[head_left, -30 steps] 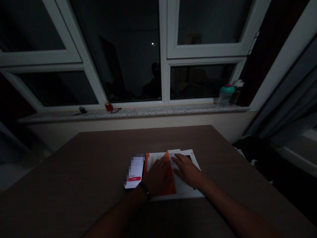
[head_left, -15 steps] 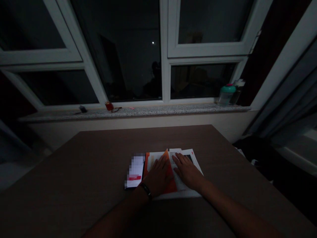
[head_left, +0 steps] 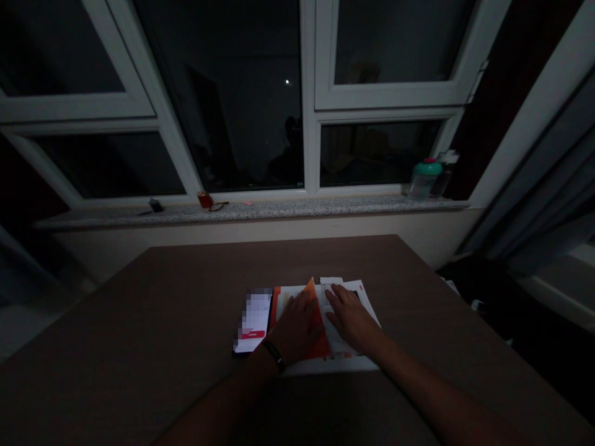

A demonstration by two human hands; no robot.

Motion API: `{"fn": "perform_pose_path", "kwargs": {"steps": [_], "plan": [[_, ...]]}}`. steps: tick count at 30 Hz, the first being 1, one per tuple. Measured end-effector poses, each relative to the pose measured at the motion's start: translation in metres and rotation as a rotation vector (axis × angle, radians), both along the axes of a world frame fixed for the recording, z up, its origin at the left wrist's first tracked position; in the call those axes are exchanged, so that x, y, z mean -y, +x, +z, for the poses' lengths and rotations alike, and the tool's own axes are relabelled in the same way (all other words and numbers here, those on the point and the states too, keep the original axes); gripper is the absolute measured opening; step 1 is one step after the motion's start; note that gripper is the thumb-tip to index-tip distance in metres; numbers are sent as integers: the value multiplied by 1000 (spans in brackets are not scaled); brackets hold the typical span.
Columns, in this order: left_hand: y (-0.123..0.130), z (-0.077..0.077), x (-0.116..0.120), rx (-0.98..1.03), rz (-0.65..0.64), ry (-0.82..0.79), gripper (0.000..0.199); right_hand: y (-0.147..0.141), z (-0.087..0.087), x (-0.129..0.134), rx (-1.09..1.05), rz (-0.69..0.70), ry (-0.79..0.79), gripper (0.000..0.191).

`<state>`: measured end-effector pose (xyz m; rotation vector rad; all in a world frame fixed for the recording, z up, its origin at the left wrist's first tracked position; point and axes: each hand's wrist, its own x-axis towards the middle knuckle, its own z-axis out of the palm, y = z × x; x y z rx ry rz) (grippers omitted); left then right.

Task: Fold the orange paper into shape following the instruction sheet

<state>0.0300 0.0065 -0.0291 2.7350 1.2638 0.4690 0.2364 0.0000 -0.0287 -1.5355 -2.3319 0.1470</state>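
Papers (head_left: 371, 305) lie on the table (head_left: 209, 272) beside the phone (head_left: 258, 316), left hand (head_left: 295, 328) spread on the orange sheet (head_left: 322, 349), right hand (head_left: 356, 322) spread over the white page (head_left: 338, 342); light, even finger pressure appears advisable.

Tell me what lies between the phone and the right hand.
In the head view, the left hand, spread over an orange sheet, lies between the phone and right hand.

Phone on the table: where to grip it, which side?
Probably by its long left edge, coming from the person's left. The phone lies flat, screen up; that edge faces the tabletop, while its right edge sits close beside the papers under the left hand.
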Motion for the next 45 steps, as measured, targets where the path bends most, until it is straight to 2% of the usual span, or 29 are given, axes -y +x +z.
{"fn": "perform_pose_path", "kwargs": {"steps": [3,6,11,21,31,36,40,45], "plan": [[2,2,-2,40,-3,30,40,-3,0,0,-7,-14,20,48],[2,-3,-2,66,-1,59,46,-4,-4,0,4,-7,18,51],[-2,-15,-1,-3,-37,76,55,-4,-11,-1,26,10,7,53],[0,-18,1,21,2,125,54,0,-19,-5,67,-20,-3,55],[1,-9,4,-3,23,90,56,11,-9,-4,64,-14,-33,55],[0,-8,2,-5,3,50,57,25,8,-7,-3,43,-39,53],[2,-6,2,11,-40,35,55,28,19,-8,-49,24,-84,41],[5,2,6,26,-45,29,54,22,18,-8,-150,59,-79,39]]}}
